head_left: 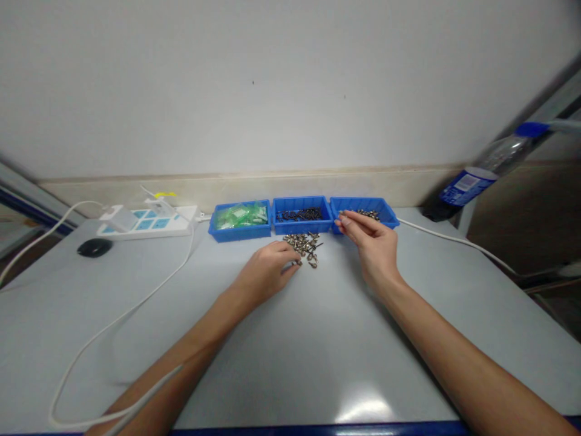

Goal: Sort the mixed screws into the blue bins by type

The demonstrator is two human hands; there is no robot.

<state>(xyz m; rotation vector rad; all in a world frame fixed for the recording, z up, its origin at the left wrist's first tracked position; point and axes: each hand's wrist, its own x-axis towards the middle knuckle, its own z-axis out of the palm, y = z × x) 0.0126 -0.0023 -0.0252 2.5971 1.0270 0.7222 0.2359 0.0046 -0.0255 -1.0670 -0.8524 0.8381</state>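
A loose pile of small brassy metal parts (303, 243) lies on the grey table in front of the middle blue bin. At the pile's near left edge is my left hand (267, 269), its thumb and fingers pinched around a small metal part (297, 263). My right hand (374, 242) is over the front of the right blue bin (389, 217), thumb and fingertips pressed together. What those fingertips hold is too small to make out. Inside that bin lie similar small metal parts (370, 214), partly behind the hand.
The middle blue bin (302, 228) contains dark screw-like pieces (299, 214); the left bin (240, 232) has green plastic packets (242, 213). At left are a white power strip (181, 227), a black mouse (94, 247) and a trailing white cable (131, 309). A bottle (469, 184) leans at right.
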